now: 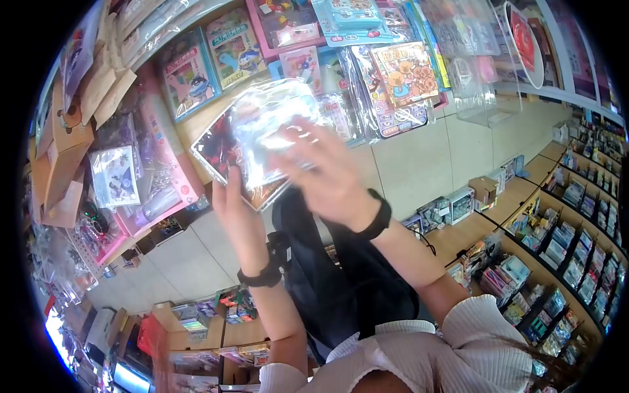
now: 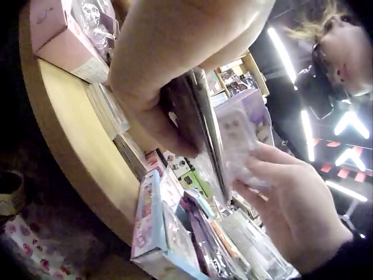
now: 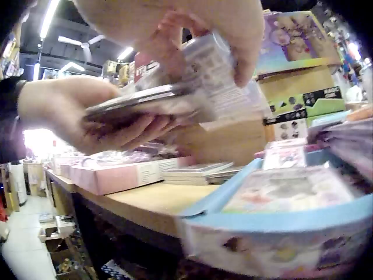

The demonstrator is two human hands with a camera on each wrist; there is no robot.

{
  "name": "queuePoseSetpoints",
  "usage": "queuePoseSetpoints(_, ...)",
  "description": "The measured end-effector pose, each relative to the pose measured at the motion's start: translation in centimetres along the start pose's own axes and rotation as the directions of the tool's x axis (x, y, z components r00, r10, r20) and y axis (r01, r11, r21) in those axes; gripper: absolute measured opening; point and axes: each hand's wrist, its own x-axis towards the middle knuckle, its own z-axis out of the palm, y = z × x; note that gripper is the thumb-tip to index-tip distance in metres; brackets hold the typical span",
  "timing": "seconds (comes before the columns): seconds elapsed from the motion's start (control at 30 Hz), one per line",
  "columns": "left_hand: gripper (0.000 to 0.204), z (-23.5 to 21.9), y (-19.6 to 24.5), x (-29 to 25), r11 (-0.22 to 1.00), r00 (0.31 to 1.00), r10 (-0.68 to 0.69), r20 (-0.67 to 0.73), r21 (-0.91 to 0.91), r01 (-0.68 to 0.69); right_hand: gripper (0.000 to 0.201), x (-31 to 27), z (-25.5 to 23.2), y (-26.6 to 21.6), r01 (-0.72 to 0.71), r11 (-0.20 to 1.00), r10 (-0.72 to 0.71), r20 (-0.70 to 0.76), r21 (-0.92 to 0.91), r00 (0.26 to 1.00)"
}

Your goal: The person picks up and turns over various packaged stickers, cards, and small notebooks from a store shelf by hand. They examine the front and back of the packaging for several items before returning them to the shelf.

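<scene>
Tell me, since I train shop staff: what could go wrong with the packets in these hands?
The left hand grips a stack of packets by one side, so some might slide out. The right hand pinches a shiny clear packet, which could slip or crease. A dropped packet might land in the blue box on the counter, or on the floor.

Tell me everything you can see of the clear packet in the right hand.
The clear packet looks like thin, glossy, see-through plastic, flat in shape. Glare washes out much of its face in the head view; the wrist views show faint greyish marks inside, too blurred to identify. It is held up at a tilt, pinched by the right hand, and overlaps the flat stack in the left hand from above. Whether it is sealed cannot be told.
</scene>
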Motion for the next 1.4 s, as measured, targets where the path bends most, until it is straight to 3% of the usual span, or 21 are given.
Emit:
queuePoseSetpoints(0.03,0.032,-0.1,0.2,0.1,1.0,1.0,0.004,0.0,0.001,-0.004,0.035,-0.3,0.9,-0.6,-0.003,1.0,0.003,0.088,-0.001,0.996)
queuePoseSetpoints(0.1,0.038,-0.5,0.9,0.3,0.994,0.998,-0.042,-0.047,-0.099,0.037,0.038,-0.6,2.6,-1.0,-0.016,0.99,0.006,0.076,0.14,0.997)
queuePoseSetpoints(0.17,0.042,-0.8,1.1,0.6,1.0,0.999,-0.023,-0.033,-0.017,0.022,0.041,-0.8,2.8,-1.0,-0.001,0.987,-0.025,0.163,0.158,0.986)
queuePoseSetpoints(0.23,0.035,-0.8,1.1,0.8,0.909,0.962,0.232,0.145,0.32,-0.268,0.043,-0.4,2.8,-0.9,0.013,0.984,-0.057,0.247,0.178,0.967)
queuePoseSetpoints(0.3,0.039,-1.4,1.3,1.5,0.897,0.952,0.267,0.15,0.322,-0.302,0.058,0.3,3.2,-0.4,-0.094,0.96,0.057,0.146,0.265,0.988)
queuePoseSetpoints(0.33,0.04,-1.7,1.2,1.9,0.874,0.923,0.339,0.182,0.302,-0.38,0.067,0.6,3.6,-0.3,-0.206,0.931,0.179,0.115,0.302,0.977)
queuePoseSetpoints(0.37,0.041,-1.9,1.1,2.2,0.846,0.888,0.409,0.212,0.278,-0.456,0.067,1.0,4.2,-0.3,-0.205,0.931,0.176,0.12,0.301,0.977)
queuePoseSetpoints(0.43,0.042,-1.8,1.1,2.7,0.873,0.888,0.4,0.225,0.201,-0.444,0.069,2.5,5.0,-0.8,-0.322,0.733,0.42,-0.026,0.6,0.907)
queuePoseSetpoints(0.5,0.038,-1.7,0.9,3.5,0.813,0.825,0.414,0.385,0.251,-0.526,0.058,3.2,4.9,-0.4,-0.366,0.685,0.443,0.039,0.631,0.896)
queuePoseSetpoints(0.53,0.031,-1.0,0.8,4.2,0.72,0.736,0.528,0.423,0.237,-0.653,0.054,3.5,5.2,0.5,-0.338,0.757,0.405,0.004,0.558,0.914)
queuePoseSetpoints(0.57,0.024,-1.1,0.7,5.0,0.594,0.682,0.551,0.48,0.349,-0.725,0.05,3.8,5.5,1.0,-0.305,0.822,0.362,-0.027,0.482,0.932)
queuePoseSetpoints(0.63,0.021,-1.0,-0.1,5.7,0.57,0.706,0.515,0.486,0.42,-0.706,0.045,3.9,6.3,1.3,-0.272,0.835,0.339,-0.058,0.478,0.939)
queuePoseSetpoints(0.7,0.026,-0.7,-1.3,6.2,0.719,0.802,0.465,0.376,0.368,-0.589,0.049,3.7,7.0,1.4,-0.325,0.848,0.372,-0.034,0.419,0.928)
queuePoseSetpoints(0.8,0.029,-1.0,-2.1,6.7,0.701,0.823,0.476,0.311,0.432,-0.568,0.047,3.4,7.7,1.8,-0.372,0.813,0.42,-0.009,0.448,0.907)
queuePoseSetpoints(0.9,0.034,-1.4,-2.5,7.5,0.662,0.787,0.484,0.382,0.429,-0.615,0.04,3.6,7.8,1.8,-0.42,0.781,0.471,0.005,0.463,0.882)
queuePoseSetpoints(0.97,0.041,-1.1,-2.0,6.8,0.693,0.838,0.466,0.284,0.472,-0.545,0.035,3.9,6.7,1.3,-0.462,0.836,0.475,0.03,0.298,0.879)
queuePoseSetpoints(1.03,0.045,-1.4,-1.3,5.8,0.714,0.867,0.39,0.31,0.492,-0.498,0.036,3.4,6.1,1.3,-0.458,0.836,0.474,0.024,0.303,0.88)
queuePoseSetpoints(1.1,0.047,-2.1,-1.3,5.5,0.761,0.919,0.158,0.361,0.549,-0.346,0.045,2.6,5.3,0.4,-0.622,0.757,0.622,0.071,0.201,0.78)
queuePoseSetpoints(1.13,0.049,-2.0,-1.4,5.2,0.723,0.94,0.149,0.307,0.615,-0.315,0.054,2.1,5.0,0.2,-0.574,0.813,0.566,0.098,0.1,0.819)
queuePoseSetpoints(1.27,0.048,-0.5,-1.1,4.6,0.614,0.936,0.235,0.26,0.707,-0.351,0.057,-0.3,4.4,-1.6,-0.434,0.897,0.422,0.132,0.081,0.897)
queuePoseSetpoints(1.4,0.047,1.1,-1.0,4.5,0.501,0.917,0.297,0.265,0.774,-0.386,0.045,-2.3,1.9,-2.4,-0.521,0.847,0.496,0.201,0.104,0.845)
